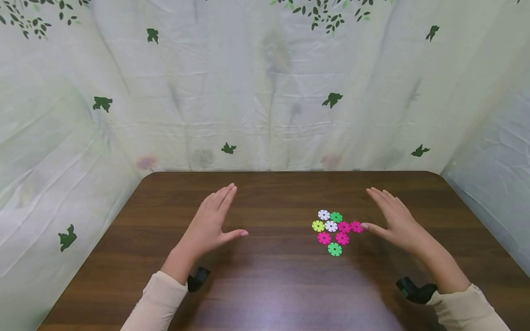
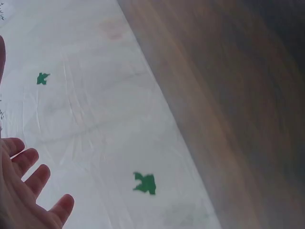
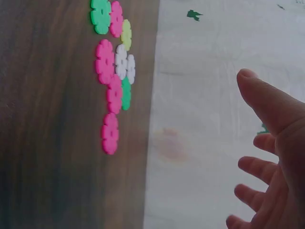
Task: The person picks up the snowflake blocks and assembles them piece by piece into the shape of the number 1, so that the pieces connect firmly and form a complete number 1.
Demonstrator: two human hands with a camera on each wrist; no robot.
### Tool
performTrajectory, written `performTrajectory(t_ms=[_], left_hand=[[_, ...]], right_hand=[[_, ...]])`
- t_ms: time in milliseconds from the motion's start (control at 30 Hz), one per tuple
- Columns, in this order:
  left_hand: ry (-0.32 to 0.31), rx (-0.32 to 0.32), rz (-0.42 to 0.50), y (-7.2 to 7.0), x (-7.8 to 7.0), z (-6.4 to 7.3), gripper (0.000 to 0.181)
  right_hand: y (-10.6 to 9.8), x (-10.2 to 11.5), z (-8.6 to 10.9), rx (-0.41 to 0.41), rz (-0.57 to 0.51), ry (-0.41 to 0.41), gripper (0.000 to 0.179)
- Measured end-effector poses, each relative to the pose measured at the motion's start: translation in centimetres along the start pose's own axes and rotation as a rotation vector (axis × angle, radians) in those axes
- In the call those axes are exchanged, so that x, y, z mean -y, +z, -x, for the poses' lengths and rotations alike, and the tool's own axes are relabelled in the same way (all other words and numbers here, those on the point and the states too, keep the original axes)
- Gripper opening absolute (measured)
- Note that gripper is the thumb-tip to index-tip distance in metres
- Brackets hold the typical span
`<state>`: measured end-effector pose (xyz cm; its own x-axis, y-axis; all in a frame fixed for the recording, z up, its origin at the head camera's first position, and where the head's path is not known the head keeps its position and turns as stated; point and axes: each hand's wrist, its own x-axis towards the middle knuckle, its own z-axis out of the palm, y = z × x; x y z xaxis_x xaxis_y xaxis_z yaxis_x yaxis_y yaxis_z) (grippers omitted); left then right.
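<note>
A cluster of small flat notched plastic discs, shaped like flowers, lies on the brown wooden table (image 1: pixel 265 285), right of the middle. It holds several pink discs (image 1: pixel 342 238), two green discs (image 1: pixel 335 249), two white discs (image 1: pixel 331 226) and one yellow disc (image 1: pixel 318 225). My right hand (image 1: pixel 395 225) hovers just right of the cluster, fingers extended and thumb apart. In the head view its thumb tip meets the edge of the rightmost pink disc (image 3: pixel 110 133); the right wrist view shows the hand raised away from it. My left hand (image 1: pixel 211 223) hovers left of the cluster, fingers straight, holding nothing.
A white curtain (image 1: pixel 265 92) with green bird shapes and leaf prints hangs behind the table and along both sides. Dark wrist cameras (image 1: pixel 416 290) are strapped below both wrists, beside cream sleeves (image 1: pixel 159 294). The table's far corners are rounded.
</note>
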<state>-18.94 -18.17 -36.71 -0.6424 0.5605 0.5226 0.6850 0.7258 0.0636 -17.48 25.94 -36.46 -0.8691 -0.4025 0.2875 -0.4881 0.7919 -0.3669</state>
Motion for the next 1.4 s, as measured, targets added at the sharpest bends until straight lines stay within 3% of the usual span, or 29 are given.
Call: performTrajectory(t_ms=[233,567,833,1133,1400], left_hand=[[0.019,-0.059,0.093,1.6,-1.8,-0.3,0.096],[-0.060,-0.016,0.232,3.6,-4.3,-0.7,0.094],[-0.048,-0.016,0.292,5.1,-6.6,-1.4,0.092],[-0.070,0.051,0.380,6.3,-8.7,-2.2,0.088],[-0.160,0.126,0.506,7.6,-9.9,-3.2,0.076]], right_hand=[[1.4,-0.2,0.6,0.037,-0.090,0.047,0.077],[3.1,-0.2,1.2,0.052,-0.130,0.104,0.070],[4.5,-1.1,1.4,0.037,-0.150,0.110,0.063],[5.9,-2.5,1.4,0.016,-0.222,0.141,0.057],[6.7,-3.4,1.5,-0.009,-0.229,0.130,0.050]])
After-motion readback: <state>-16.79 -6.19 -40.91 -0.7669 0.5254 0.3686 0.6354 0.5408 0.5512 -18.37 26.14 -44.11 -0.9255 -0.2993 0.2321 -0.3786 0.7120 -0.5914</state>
